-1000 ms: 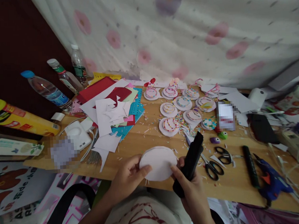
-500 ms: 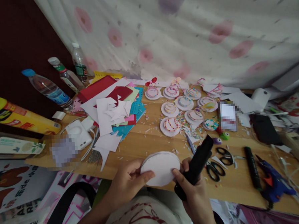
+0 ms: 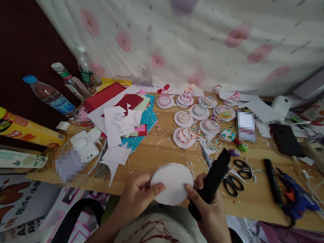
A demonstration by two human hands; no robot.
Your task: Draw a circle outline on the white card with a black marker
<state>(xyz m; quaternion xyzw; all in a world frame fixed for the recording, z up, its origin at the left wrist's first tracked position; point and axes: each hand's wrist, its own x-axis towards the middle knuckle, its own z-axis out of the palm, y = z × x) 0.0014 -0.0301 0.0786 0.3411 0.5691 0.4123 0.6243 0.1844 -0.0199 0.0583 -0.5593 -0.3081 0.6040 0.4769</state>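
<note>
Close to my body, my left hand [image 3: 140,195] pinches the left edge of a round white paper disc [image 3: 172,183], thumb on its face. The disc looks like more than one layer at its rim. My right hand [image 3: 209,202] is wrapped around a black stapler [image 3: 214,176], which points up and to the right. The thumb and a finger of that same hand also grip the disc's right edge. Beyond the disc stand several small white paper hats with beaded bands, one with red and yellow beads [image 3: 185,136].
Black-handled scissors [image 3: 233,185], a black marker [image 3: 273,181] and a blue glue gun [image 3: 297,196] lie to the right. Coloured paper and white offcuts [image 3: 126,119] are piled at the left, near plastic bottles [image 3: 52,96]. Paper scraps and beads litter the wooden table [image 3: 158,154].
The disc has tilted up a little, so more of its face shows. Both hands have shifted very slightly left with it, keeping their grip.
</note>
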